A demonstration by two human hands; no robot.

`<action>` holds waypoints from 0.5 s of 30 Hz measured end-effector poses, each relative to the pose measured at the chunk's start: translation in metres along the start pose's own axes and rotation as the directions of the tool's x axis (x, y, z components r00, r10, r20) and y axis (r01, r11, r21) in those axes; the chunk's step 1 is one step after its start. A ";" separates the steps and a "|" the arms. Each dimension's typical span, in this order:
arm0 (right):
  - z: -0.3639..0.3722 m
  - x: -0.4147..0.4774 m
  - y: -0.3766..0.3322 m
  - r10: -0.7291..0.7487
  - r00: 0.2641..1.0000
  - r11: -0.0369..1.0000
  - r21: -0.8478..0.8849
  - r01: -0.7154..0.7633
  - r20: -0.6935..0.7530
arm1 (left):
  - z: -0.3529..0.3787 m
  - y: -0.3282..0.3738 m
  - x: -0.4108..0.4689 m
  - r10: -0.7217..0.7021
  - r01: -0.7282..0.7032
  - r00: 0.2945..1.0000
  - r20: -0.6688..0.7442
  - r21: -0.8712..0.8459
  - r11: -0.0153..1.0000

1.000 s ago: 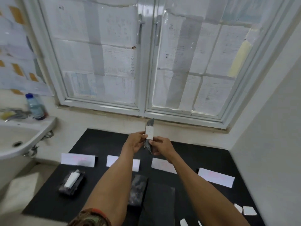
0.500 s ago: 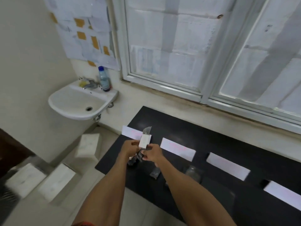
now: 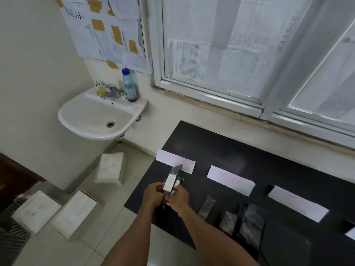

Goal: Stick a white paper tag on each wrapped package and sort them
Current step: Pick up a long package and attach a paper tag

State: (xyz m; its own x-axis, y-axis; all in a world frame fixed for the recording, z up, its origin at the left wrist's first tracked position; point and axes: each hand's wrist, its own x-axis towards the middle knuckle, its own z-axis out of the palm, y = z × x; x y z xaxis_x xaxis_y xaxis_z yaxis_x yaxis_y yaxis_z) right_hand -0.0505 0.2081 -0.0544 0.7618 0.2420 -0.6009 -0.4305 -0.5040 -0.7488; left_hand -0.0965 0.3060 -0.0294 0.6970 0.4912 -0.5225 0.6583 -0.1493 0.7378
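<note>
Both hands hold one dark wrapped package (image 3: 175, 170) upright over the left end of the black table (image 3: 221, 150). A white paper tag (image 3: 169, 184) lies on its front face. My left hand (image 3: 153, 195) grips the package's lower left side, and my right hand (image 3: 177, 198) grips its lower right. Three other dark wrapped packages (image 3: 206, 207) (image 3: 227, 220) (image 3: 250, 225) lie flat on the table to the right of my hands. White paper labels with pink writing (image 3: 175, 160) (image 3: 230, 180) (image 3: 297, 203) lie in a row along the table.
A white sink (image 3: 99, 116) with a tap and a blue-capped bottle (image 3: 129, 86) hangs on the wall at left. Three pale blocks (image 3: 110, 168) (image 3: 75, 213) (image 3: 35, 210) lie on the tiled floor beside the table. A paper-covered window (image 3: 240, 45) runs behind the table.
My view has swung left, bringing the sink and floor into sight. Both hands carried the tagged package leftward and down, to just below the leftmost label.
</note>
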 end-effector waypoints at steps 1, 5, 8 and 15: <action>0.000 0.001 0.001 0.005 1.000 1.000 -0.001 -0.005 -0.005 | 0.002 -0.003 0.002 0.002 -0.002 1.000 -0.004 -0.002 1.000; -0.001 0.003 0.001 0.006 1.000 0.998 -0.066 -0.008 -0.023 | 0.006 -0.005 0.004 0.023 -0.023 0.999 -0.029 -0.009 1.000; -0.003 0.002 -0.002 0.035 0.999 0.998 -0.047 -0.035 -0.014 | 0.005 0.001 0.003 0.020 -0.023 0.998 -0.053 -0.044 0.999; -0.008 0.002 0.001 0.027 1.000 0.999 -0.035 -0.027 -0.014 | 0.007 0.001 0.008 0.026 -0.026 0.998 -0.059 0.000 1.000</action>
State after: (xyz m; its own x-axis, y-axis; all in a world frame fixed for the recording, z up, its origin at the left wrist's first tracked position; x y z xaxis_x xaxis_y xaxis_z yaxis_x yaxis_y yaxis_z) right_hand -0.0458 0.2017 -0.0543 0.7565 0.2171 -0.6169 -0.4339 -0.5392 -0.7218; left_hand -0.0881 0.3037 -0.0354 0.6961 0.5366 -0.4770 0.6398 -0.1623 0.7512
